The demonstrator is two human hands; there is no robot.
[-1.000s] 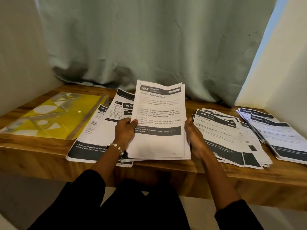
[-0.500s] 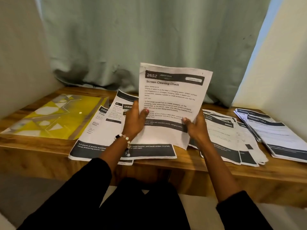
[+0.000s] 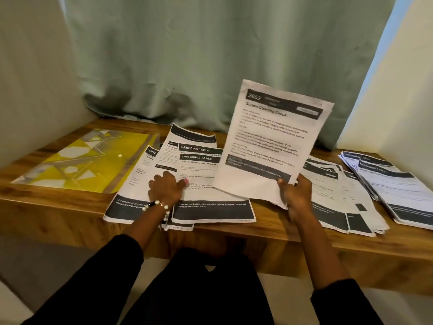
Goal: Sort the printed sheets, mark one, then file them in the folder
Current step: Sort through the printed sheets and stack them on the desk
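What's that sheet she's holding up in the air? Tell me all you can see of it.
The raised sheet is white printed paper, slightly crumpled, with possibly another sheet behind it. A dark band on top carries the number 2652, and below it sits the title "Screen Cleaning Check", then small text, then a second dark band lower down. It tilts to the right, lifted off the wooden table. Only the right hand pinches its lower right edge; the left hand rests on other papers.

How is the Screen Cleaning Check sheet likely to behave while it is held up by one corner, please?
The Screen Cleaning Check sheet is probably light: the right hand alone lifts it. It looks floppy, since its lower edge curls near the grip. A second edge behind suggests several sheets, which could slide apart.
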